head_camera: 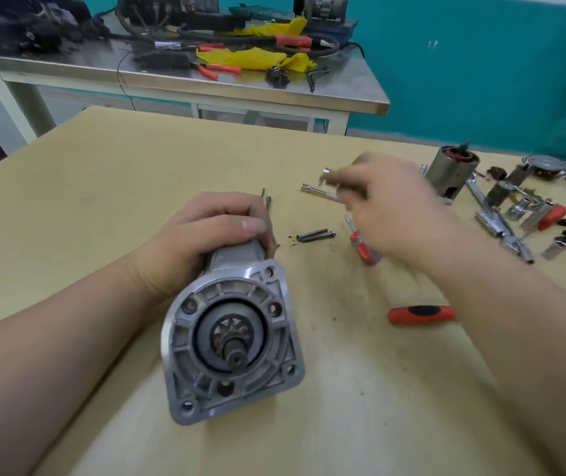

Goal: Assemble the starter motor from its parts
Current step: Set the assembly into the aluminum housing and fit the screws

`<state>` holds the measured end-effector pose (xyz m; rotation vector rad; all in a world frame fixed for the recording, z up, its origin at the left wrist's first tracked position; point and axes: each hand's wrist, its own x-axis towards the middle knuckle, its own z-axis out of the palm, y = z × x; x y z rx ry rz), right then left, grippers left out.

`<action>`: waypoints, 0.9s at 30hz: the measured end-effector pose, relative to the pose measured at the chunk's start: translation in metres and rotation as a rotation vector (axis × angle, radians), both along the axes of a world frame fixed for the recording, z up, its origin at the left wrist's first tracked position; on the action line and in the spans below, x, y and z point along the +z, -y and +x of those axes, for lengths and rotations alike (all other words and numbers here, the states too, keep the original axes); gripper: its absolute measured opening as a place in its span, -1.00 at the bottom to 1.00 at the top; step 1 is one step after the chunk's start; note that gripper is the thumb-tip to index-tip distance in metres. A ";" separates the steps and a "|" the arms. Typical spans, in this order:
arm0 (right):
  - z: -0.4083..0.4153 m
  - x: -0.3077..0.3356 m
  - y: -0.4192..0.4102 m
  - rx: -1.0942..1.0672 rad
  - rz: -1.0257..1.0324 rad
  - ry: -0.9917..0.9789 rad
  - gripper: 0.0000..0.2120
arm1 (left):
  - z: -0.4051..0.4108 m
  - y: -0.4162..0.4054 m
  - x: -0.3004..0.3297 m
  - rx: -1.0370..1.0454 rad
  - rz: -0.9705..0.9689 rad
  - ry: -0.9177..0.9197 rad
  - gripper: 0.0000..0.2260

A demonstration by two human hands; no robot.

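Now | left hand grips housing | right hand blurred, unclear | tan tabletop

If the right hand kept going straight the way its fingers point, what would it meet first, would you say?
Probably the socket wrench on the table: the blurred right hand points left and away, fingertips already at its near end. Depth is unclear.

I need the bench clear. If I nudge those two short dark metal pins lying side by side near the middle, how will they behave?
The two short dark metal pins look like smooth, stiff cylinders, so they would probably roll rather than slide. They seem small and light, so a slight push could scatter them across the tan tabletop. The red-handled screwdriver close by might stop one.
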<state>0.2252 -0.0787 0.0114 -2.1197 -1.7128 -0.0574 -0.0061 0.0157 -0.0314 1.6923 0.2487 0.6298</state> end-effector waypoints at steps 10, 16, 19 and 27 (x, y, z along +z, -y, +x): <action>0.003 -0.033 -0.020 0.126 -0.239 0.358 -0.69 | 0.003 -0.002 -0.002 0.034 0.064 -0.053 -0.67; -0.003 -0.028 -0.014 0.191 -0.387 0.247 -0.88 | 0.005 0.006 0.001 0.080 0.062 -0.038 -0.68; -0.007 -0.026 -0.012 0.144 -0.406 0.179 -0.91 | 0.004 0.006 -0.002 0.136 0.065 -0.023 -0.67; -0.011 -0.014 0.009 0.308 0.022 -0.549 -0.60 | 0.003 -0.006 -0.004 0.372 0.076 0.025 -0.67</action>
